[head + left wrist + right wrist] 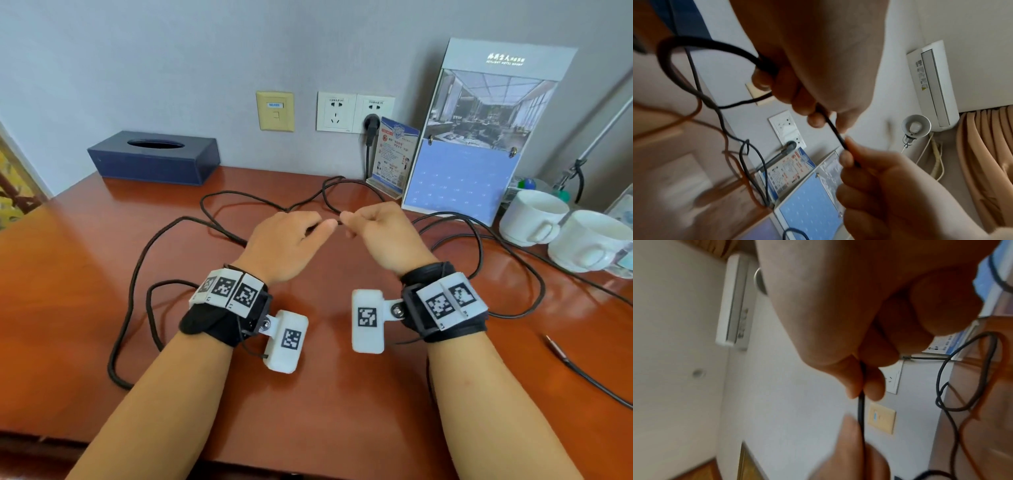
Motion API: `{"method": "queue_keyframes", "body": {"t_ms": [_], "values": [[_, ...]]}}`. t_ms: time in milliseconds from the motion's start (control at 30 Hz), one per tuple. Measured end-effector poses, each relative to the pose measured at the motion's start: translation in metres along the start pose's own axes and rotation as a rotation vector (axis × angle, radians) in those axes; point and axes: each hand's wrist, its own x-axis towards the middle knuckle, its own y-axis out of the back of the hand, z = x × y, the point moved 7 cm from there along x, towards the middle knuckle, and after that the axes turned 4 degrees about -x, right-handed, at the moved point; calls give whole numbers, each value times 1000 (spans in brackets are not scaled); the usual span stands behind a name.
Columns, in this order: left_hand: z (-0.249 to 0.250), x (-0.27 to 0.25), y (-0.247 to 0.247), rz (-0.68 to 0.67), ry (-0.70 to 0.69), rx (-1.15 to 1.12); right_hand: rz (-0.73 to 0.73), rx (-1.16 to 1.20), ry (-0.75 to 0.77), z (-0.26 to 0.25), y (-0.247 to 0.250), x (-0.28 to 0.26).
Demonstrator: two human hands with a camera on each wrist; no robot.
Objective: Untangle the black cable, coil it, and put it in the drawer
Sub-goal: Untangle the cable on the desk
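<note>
Both grips pinch black cable [171, 228]; wooden desk [325, 394].

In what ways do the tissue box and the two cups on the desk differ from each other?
The tissue box is dark blue and rectangular; the cups are white and round. The box stands at the far left of the desk against the wall, while the cups sit close together at the far right. The box has an oval slot on top; each cup has a handle. Both stand upright, away from the hands.
</note>
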Motion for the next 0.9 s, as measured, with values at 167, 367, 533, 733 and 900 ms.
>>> {"method": "queue_keyframes", "body": {"t_ms": [167,367,533,733,900], "values": [[-2,0,6,-24,25,245,-41,43,-98,8,8,-2],[-9,-1,7,-21,90,279,-112,-10,-160,8,0,-6],[-1,-1,8,4,-9,168,-123,-22,-240,18,5,-5],[-1,-2,5,35,-22,150,189,-216,42,-8,11,-8],[-9,-2,7,33,-5,26,71,-305,355,-42,-24,-18]]}}
